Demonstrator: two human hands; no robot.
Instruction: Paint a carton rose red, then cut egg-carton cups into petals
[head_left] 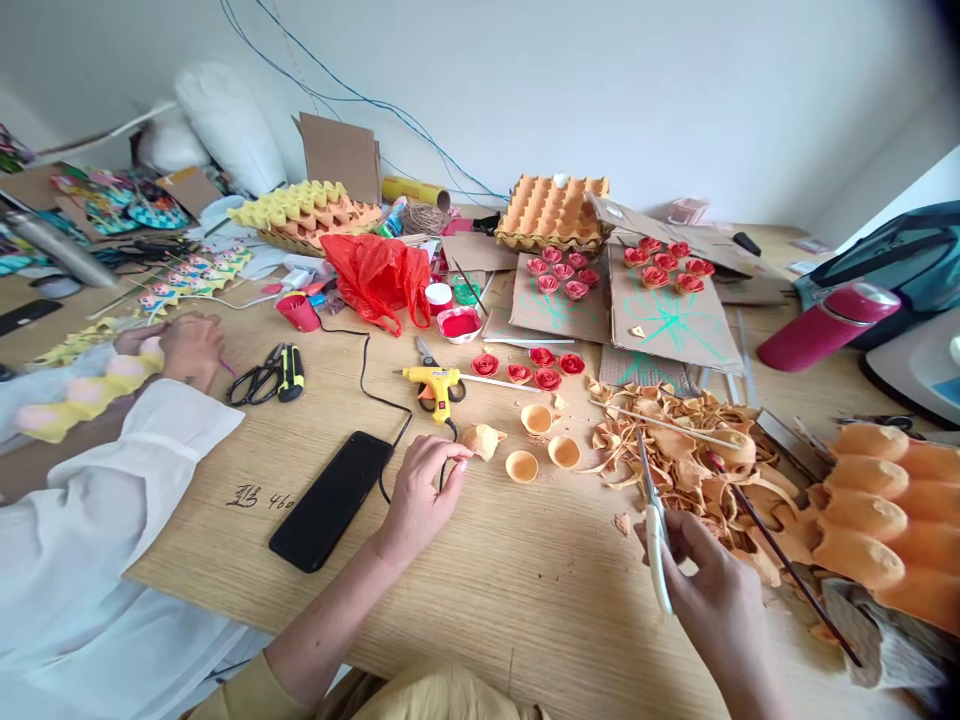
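My left hand (424, 492) pinches the near edge of a pale orange egg carton cup (482, 441) at its fingertips. In my right hand (709, 575) is a pair of scissors (655, 535) with white handles, the blades pointing away from me. Between the hands stand three trimmed carton cups (565, 452), open side up. Just beyond the scissors lies a heap of carton scraps (675, 440). A yellow glue gun (437, 385) rests past my left hand, partly over dark-handled scissors (425, 352).
Red paper roses (547, 379) sit beyond the cups, with more on cardboard (667, 335). A black phone (330, 500) lies left of my forearm. Right are an egg tray (870, 500) and a pink flask (829, 325). A co-worker's hands (193, 350) are at left.
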